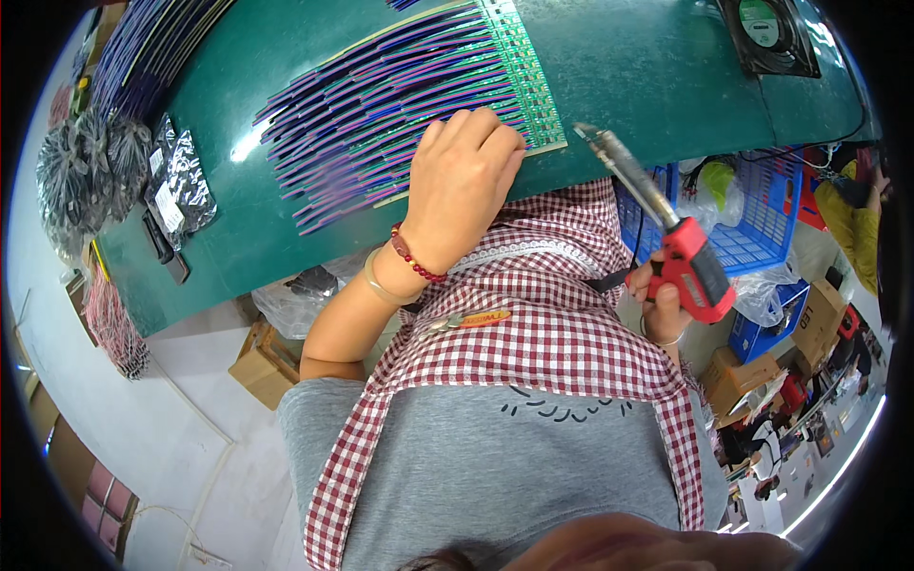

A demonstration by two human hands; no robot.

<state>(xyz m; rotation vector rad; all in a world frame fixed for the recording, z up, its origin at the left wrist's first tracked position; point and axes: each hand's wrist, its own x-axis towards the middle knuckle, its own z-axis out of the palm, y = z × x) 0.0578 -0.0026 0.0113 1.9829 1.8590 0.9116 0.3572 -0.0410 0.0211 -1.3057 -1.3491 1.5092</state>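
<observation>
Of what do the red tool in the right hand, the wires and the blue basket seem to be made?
Red tool: handle probably hard, smooth plastic, judging by its moulded red and black shape; shaft seemingly metal, grey with bright glints.
Wires: likely glossy plastic insulation, from their coloured sheen; cores unclear.
Blue basket: probably smooth moulded plastic, given its openwork walls.

One left hand (pixel 465 176), one right hand (pixel 663 303), one soldering iron (pixel 695 262), one fan (pixel 764 30) and one apron (pixel 538 357) are in view, along with at least two bracelets (pixel 401 245). The wires (pixel 381 119) and boards (pixel 526 81) are too many and too crowded to count.
</observation>
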